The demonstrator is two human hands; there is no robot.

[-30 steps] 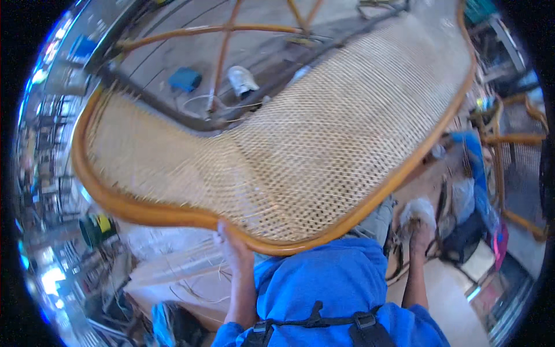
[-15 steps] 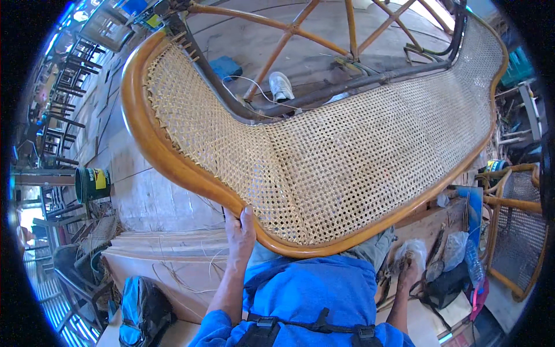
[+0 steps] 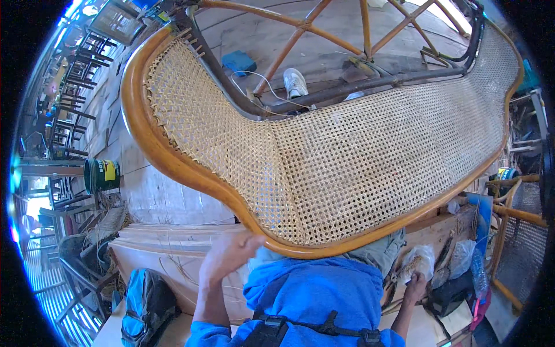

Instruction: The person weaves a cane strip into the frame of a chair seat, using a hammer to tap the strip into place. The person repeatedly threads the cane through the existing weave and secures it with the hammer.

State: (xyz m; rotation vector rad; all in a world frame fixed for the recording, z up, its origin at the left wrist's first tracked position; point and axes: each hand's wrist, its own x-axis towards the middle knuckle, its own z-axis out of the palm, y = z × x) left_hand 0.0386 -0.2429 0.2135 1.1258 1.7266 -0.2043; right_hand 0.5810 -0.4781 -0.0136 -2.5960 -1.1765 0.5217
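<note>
A large cane-woven chair panel (image 3: pixel 347 162) with a curved orange-brown wooden rim (image 3: pixel 173 162) lies across my lap. My left hand (image 3: pixel 228 254) sits just under the rim's lower bend, fingers apart, touching or nearly touching the wood. My right hand (image 3: pixel 415 284) rests low at the right on a workbench, at a clear plastic bag (image 3: pixel 417 260) with small items inside; its fingers are hidden, so its grip is unclear. My blue shirt (image 3: pixel 312 295) fills the bottom centre.
A rattan frame (image 3: pixel 324 34) and a dark metal bar (image 3: pixel 370 87) lie beyond the panel. A white shoe (image 3: pixel 296 82) and a blue block (image 3: pixel 239 61) sit on the floor. A green bucket (image 3: pixel 101 175) stands left, a blue backpack (image 3: pixel 147 303) lower left.
The view has swung so the panel's curved left end now shows higher and further left. My left hand has shifted from gripping the rim's underside to resting just below it.
</note>
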